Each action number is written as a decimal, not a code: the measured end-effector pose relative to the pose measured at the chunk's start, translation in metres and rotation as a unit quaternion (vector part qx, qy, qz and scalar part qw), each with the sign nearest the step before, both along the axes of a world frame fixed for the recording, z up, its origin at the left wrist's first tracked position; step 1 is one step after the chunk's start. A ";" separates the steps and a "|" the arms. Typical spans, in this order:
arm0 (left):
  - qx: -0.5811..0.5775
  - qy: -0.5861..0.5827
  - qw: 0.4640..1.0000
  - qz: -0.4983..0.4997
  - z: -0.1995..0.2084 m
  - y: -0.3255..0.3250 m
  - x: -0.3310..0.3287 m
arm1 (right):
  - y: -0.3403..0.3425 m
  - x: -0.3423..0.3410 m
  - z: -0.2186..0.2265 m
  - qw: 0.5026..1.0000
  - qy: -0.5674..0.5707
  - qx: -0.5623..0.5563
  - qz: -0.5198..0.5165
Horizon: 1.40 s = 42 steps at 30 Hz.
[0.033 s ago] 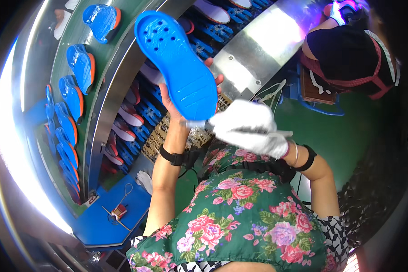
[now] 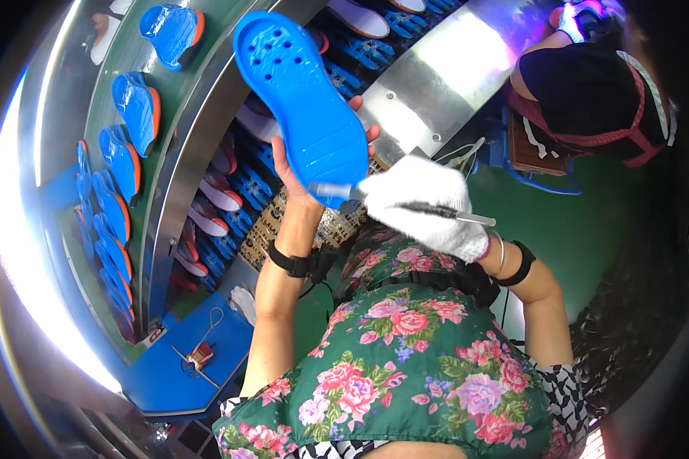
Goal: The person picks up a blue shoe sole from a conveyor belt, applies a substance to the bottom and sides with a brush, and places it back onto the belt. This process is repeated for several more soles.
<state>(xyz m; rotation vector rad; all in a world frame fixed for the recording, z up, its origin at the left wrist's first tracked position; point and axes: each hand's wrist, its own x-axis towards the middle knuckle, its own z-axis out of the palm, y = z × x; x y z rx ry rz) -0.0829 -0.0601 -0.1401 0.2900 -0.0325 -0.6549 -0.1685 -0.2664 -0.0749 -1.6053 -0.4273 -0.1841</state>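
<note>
My bare left hand (image 2: 289, 164) holds a blue shoe sole (image 2: 310, 115) from beneath, thumb on its left edge and fingertips showing at its right. The sole's wide end, with several small dark holes, points away from me, and its surface looks wet and glossy. My right hand (image 2: 421, 203), in a white knit glove, is closed round a brush (image 2: 476, 219). The brush's pale, blurred tip lies over the sole's near end; whether it touches cannot be made out. The handle sticks out past the wrist side of the glove.
On the left, a green conveyor (image 2: 199, 88) carries several blue soles with orange sides (image 2: 136, 115). Shoe parts (image 2: 222, 197) fill racks below it. A blue table (image 2: 168, 382) holds a small tool. Another person (image 2: 589, 99) works at the far right beside a metal surface (image 2: 429, 84).
The brush tip has moved from the sole's near edge up onto its near end. My right hand has shifted slightly away from me, and the sole has tilted a little.
</note>
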 end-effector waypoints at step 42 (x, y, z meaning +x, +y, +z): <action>-0.001 0.083 0.984 -0.158 0.013 0.002 0.025 | -0.011 0.008 0.008 0.991 0.131 0.021 0.001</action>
